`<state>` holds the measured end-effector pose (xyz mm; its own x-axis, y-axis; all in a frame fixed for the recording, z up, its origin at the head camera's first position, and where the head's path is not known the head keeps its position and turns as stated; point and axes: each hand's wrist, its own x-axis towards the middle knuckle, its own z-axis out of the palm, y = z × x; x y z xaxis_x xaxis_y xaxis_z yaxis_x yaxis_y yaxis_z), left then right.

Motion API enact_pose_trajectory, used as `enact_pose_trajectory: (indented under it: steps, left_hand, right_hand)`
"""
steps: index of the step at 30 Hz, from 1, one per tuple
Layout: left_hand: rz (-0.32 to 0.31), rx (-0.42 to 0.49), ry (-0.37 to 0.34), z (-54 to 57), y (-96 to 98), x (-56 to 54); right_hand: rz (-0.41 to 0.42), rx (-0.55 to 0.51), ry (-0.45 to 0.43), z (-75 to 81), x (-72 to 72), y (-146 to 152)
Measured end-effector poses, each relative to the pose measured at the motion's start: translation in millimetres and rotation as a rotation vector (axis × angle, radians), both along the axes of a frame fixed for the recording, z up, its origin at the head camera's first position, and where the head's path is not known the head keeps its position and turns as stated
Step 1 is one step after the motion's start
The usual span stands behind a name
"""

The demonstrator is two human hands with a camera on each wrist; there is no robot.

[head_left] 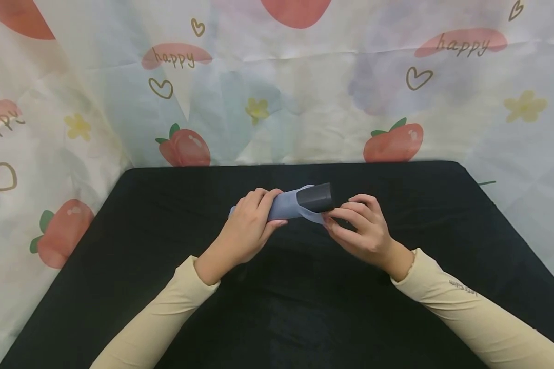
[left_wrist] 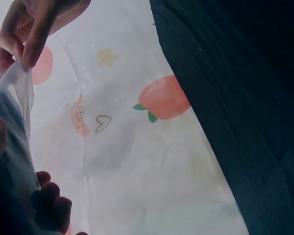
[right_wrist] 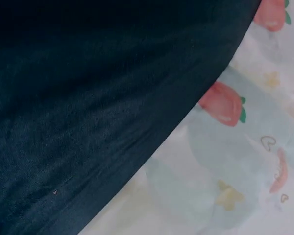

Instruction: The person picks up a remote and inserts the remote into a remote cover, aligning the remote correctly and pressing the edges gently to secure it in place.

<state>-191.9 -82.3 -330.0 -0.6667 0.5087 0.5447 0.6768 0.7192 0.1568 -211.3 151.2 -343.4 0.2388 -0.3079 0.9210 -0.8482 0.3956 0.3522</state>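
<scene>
A soft grey-blue sleeve (head_left: 284, 206) is held above the table, lying nearly level. Out of its right end sticks a dark grey, blunt-ended object (head_left: 317, 198), whose kind I cannot tell because the rest is inside the sleeve. My left hand (head_left: 248, 220) grips the sleeve round its left part, thumb below and fingers over the top. With thumb and fingertips, my right hand (head_left: 362, 228) pinches the sleeve's loose edge at the mouth. The left wrist view shows that pinched edge (left_wrist: 23, 76) drawn out to a point. Neither hand appears in the right wrist view.
A black cloth covers the table (head_left: 304, 307) beneath both hands. Behind it and at the sides hangs a pale curtain (head_left: 295, 102) printed with red fruit, hearts and yellow flowers, close to the table's edges.
</scene>
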Motion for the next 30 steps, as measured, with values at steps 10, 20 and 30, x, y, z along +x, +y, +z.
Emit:
enact_pose_trajectory:
  steps: [10, 20, 30]
  left_hand:
    - [-0.005, -0.018, -0.002, -7.6, -6.7, 3.8]
    - [-0.059, -0.043, 0.033, -7.6, -14.3, 9.4]
    - [-0.062, -0.048, 0.031, -11.2, -21.1, 15.1]
  right_hand:
    - [0.088, 0.288, -0.217, -1.2, 0.9, 11]
    - [-0.018, 0.480, -0.159, 10.3, 12.1, 25]
    - [-0.035, 0.533, -0.259, 17.3, 21.5, 35]
